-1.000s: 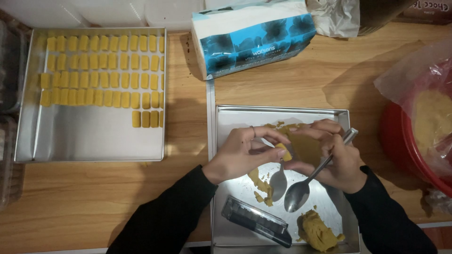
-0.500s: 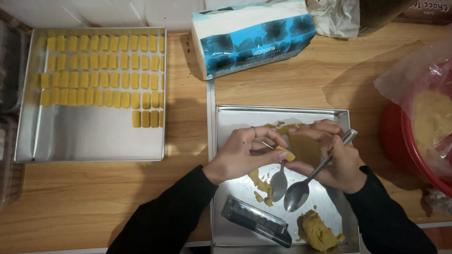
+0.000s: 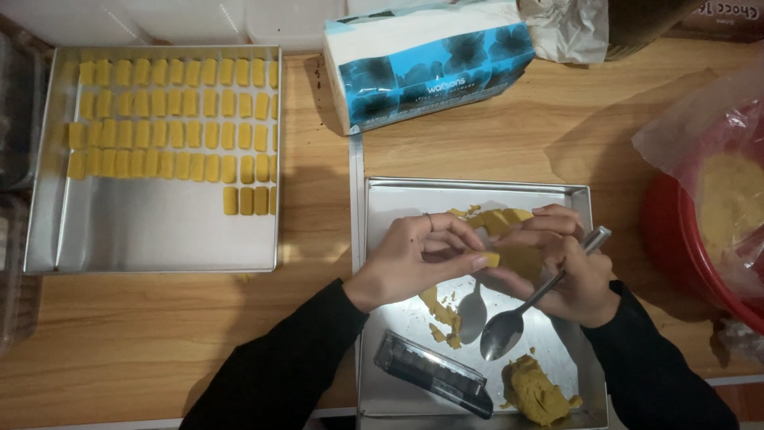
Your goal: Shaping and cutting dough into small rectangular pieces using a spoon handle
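Two metal trays are laid on a wooden table. Over the near tray, a small piece of yellow dough is pinched between the fingertips of the left hand and the right hand. A spoon is also gripped in the right hand, its bowl hanging above the tray floor. Dough scraps, a dough lump and a dark plastic box are seen in that tray. Left of it, the far tray is lined with rows of dough pieces. Behind it a tissue pack is placed; right of it, a red bowl.
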